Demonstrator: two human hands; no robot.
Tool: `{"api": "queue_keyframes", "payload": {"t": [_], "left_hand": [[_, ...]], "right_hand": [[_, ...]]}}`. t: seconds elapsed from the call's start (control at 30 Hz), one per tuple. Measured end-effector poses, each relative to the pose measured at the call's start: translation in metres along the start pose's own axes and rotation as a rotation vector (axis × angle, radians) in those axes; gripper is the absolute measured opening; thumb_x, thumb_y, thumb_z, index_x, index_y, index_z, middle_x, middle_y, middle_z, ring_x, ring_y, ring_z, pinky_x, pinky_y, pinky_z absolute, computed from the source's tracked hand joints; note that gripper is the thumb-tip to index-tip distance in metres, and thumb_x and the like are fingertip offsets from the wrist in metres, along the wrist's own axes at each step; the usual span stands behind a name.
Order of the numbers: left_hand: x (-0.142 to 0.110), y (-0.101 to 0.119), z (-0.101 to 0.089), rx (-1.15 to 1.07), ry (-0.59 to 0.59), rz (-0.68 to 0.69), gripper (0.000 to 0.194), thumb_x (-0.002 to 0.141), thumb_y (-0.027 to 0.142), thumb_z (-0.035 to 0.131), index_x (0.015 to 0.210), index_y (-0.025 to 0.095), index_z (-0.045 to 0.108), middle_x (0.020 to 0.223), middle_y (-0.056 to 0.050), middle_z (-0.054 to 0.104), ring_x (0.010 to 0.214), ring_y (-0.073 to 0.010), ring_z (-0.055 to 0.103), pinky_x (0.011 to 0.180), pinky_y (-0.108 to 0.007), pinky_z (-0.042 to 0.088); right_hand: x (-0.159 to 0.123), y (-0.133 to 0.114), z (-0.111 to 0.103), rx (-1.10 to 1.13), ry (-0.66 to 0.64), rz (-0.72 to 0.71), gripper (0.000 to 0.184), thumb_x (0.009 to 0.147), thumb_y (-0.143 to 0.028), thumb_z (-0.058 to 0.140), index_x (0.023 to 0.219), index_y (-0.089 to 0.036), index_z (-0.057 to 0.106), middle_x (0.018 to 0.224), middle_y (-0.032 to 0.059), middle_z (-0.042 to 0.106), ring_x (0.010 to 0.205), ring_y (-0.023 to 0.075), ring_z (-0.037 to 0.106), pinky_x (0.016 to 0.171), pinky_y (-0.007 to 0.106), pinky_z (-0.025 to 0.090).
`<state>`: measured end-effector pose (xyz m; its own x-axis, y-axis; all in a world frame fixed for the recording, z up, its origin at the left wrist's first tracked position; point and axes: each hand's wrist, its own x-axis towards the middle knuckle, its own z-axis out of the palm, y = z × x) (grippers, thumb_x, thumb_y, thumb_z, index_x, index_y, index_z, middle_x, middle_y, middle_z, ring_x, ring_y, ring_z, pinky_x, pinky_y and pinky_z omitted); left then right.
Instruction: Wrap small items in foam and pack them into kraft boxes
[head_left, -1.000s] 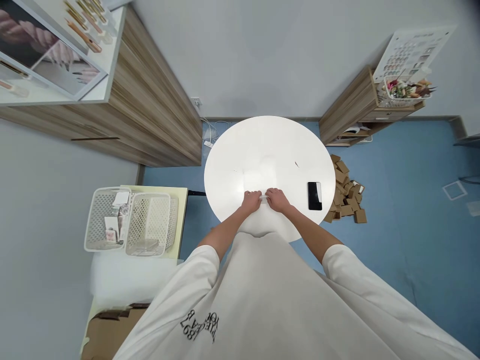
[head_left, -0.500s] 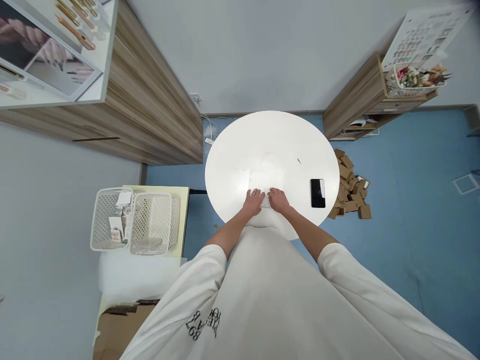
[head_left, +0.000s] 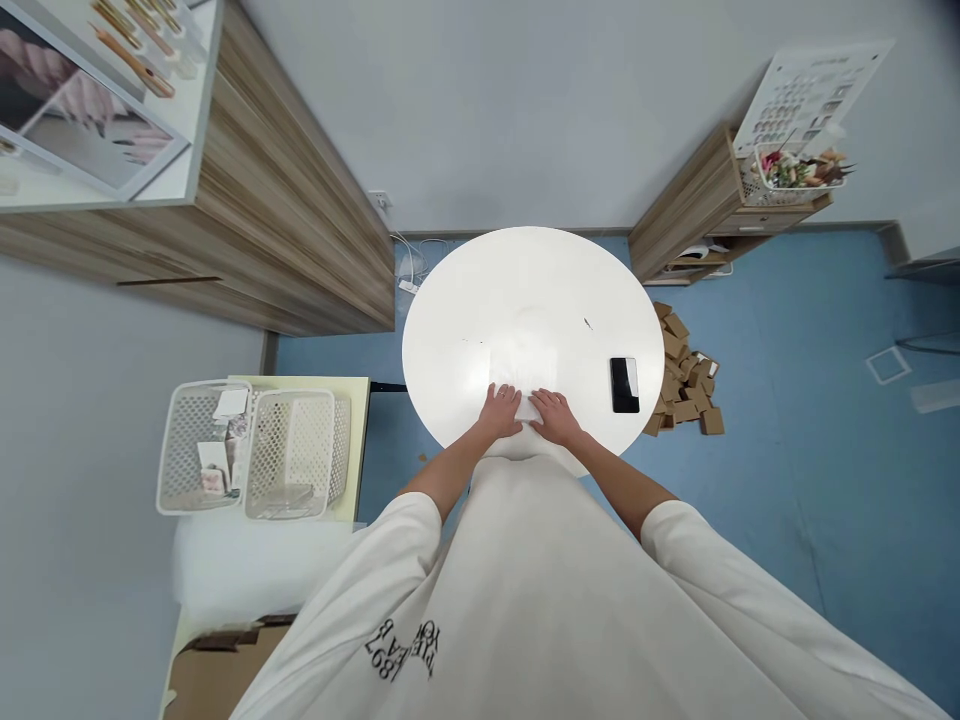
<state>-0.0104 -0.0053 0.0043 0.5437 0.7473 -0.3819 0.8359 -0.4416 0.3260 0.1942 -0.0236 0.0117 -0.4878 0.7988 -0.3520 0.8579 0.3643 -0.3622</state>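
Note:
My left hand [head_left: 500, 411] lies flat with its fingers stretched forward on a thin white sheet [head_left: 525, 375], close to the near edge of the white table [head_left: 465, 300]. Beside it, my right hand [head_left: 553, 416] rests on the same sheet, its fingers extended and slightly apart. A small gap separates the two hands, and a whiter part of the sheet shows there. The sheet barely stands out from the tabletop, so I cannot tell whether it is paper or plastic. To the right of my right hand lies a black phone [head_left: 625, 385].
A small dark mark [head_left: 588, 324] is on the tabletop. Small cardboard boxes [head_left: 684, 385] are heaped on the floor at right. On the left, white baskets [head_left: 291, 455] stand on a side table, near a translucent wrap roll [head_left: 255, 565]. A wooden cabinet [head_left: 300, 180] rises behind them.
The whole view has shifted slightly. My right hand's fingers lie flatter and straighter on the sheet than before. Both hands remain near the table's near edge.

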Motion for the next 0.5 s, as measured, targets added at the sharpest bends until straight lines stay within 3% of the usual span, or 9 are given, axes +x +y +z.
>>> {"api": "queue_keyframes", "payload": {"t": [0.13, 0.27, 0.4, 0.5], "left_hand": [[-0.003, -0.004, -0.004, -0.039, 0.003, 0.016, 0.059, 0.087, 0.049, 0.059, 0.138, 0.019, 0.055, 0.148, -0.017, 0.048, 0.143, -0.0366, 0.034, 0.122, -0.058, 0.009], [0.000, -0.007, -0.013, -0.107, -0.052, -0.004, 0.041, 0.094, 0.050, 0.048, 0.116, 0.023, 0.069, 0.136, -0.012, 0.059, 0.138, -0.0332, 0.040, 0.120, -0.059, 0.013], [0.008, -0.005, -0.019, -0.134, -0.008, -0.075, 0.036, 0.101, 0.038, 0.037, 0.116, 0.024, 0.067, 0.123, -0.009, 0.066, 0.130, -0.0284, 0.049, 0.118, -0.054, 0.020], [0.016, -0.004, -0.019, -0.115, 0.085, -0.139, 0.036, 0.102, 0.028, 0.032, 0.124, 0.023, 0.061, 0.123, -0.010, 0.065, 0.127, -0.0265, 0.052, 0.117, -0.051, 0.023]], "right_hand": [[-0.005, 0.001, -0.007, 0.039, 0.026, -0.077, 0.039, 0.099, -0.033, 0.047, 0.135, -0.022, 0.058, 0.142, 0.0112, 0.059, 0.139, 0.0261, 0.044, 0.118, 0.045, 0.022], [0.000, 0.001, -0.019, 0.055, 0.026, -0.057, 0.038, 0.103, -0.030, 0.037, 0.133, -0.023, 0.060, 0.135, 0.0101, 0.064, 0.130, 0.0242, 0.052, 0.116, 0.044, 0.023], [0.016, -0.002, -0.027, 0.071, 0.029, 0.033, 0.041, 0.105, -0.029, 0.032, 0.137, -0.023, 0.057, 0.134, 0.0106, 0.064, 0.128, 0.0244, 0.053, 0.115, 0.043, 0.025], [0.025, -0.003, -0.029, 0.070, 0.112, 0.180, 0.047, 0.104, -0.034, 0.033, 0.147, -0.021, 0.047, 0.146, 0.0136, 0.054, 0.137, 0.0269, 0.044, 0.114, 0.044, 0.027]]}}
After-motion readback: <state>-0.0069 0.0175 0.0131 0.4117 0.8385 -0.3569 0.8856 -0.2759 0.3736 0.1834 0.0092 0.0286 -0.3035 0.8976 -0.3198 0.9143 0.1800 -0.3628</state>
